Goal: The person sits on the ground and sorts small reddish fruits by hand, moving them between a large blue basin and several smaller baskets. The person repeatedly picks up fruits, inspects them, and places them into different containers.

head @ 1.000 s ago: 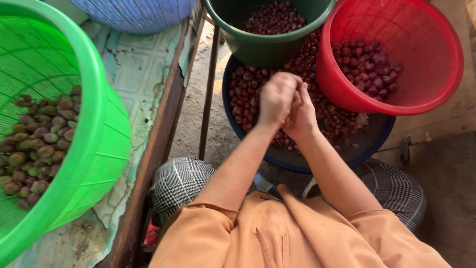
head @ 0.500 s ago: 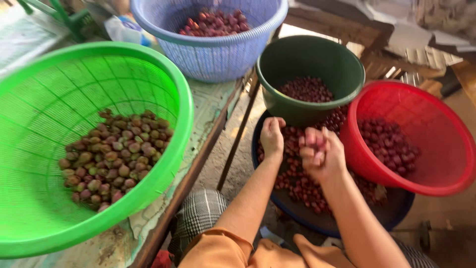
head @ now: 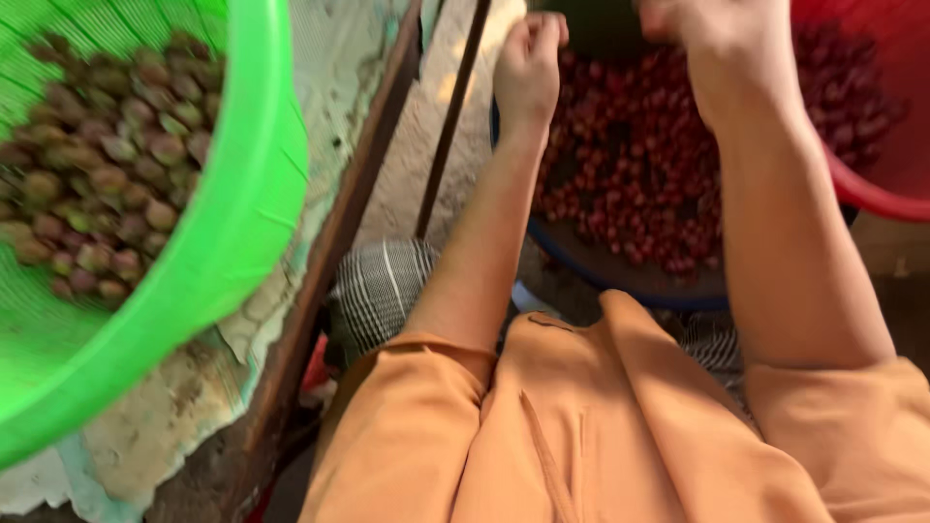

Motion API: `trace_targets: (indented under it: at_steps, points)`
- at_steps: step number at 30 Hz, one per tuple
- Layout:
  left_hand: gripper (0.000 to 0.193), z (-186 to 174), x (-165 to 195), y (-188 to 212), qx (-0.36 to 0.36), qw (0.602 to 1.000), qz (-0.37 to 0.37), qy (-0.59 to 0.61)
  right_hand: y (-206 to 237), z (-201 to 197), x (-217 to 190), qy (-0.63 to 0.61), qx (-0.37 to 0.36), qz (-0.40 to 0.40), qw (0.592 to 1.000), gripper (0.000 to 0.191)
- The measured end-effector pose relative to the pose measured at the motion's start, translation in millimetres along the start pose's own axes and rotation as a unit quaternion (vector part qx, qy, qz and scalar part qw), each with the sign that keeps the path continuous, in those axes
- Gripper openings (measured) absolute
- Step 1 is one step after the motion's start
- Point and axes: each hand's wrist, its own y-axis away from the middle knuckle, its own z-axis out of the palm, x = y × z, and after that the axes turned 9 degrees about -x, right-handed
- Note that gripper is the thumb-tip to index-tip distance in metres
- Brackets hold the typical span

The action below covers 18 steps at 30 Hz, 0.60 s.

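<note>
We are seeing a heap of small dark red fruits (head: 639,165) lying in a dark blue basin (head: 620,281) at about one o'clock in the view, and both hands are working right over it. The left hand (head: 528,68) is curling into a loose fist above the basin's ten o'clock edge, fingers folded in toward the palm; the picture is too blurred for us to tell whether it is holding a fruit. The right hand (head: 702,34) is sitting at twelve o'clock, partly cut off by the top edge, its fingers bunched together, and we cannot tell whether it is gripping anything. Both forearms are running down toward six o'clock into orange sleeves (head: 572,426).

At two o'clock, a red basket (head: 882,184) is overlapping the blue basin's rim and is also holding dark red fruits. A thin dark rod (head: 450,116) is slanting down just to the nine o'clock side of the left wrist. Below it, a checked cloth (head: 378,291) is showing beside the left elbow. Farther out at nine o'clock, a bright green basket (head: 242,223) is resting on the worn bench (head: 329,145) and is carrying greenish brown husked fruits (head: 107,165).
</note>
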Motion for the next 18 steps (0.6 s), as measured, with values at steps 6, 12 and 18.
trace_targets:
  at_steps: [6, 12, 18]
  points:
    - [0.024, -24.6, -3.0, 14.4, 0.002, 1.0, -0.028, 0.011, 110.1, 81.9, 43.2, 0.372, -0.004, 0.188, 0.909, 0.031]
    - [0.012, -31.7, 4.8, 33.1, 0.006, 0.996, -0.074, 0.049, 87.4, 145.2, 79.8, 0.465, -0.115, 0.0, 0.878, 0.054]
    - [0.013, -34.3, 3.0, 32.0, 0.005, 0.997, -0.072, -0.001, 137.0, 117.1, 83.0, 0.461, -0.126, 0.105, 0.872, 0.046]
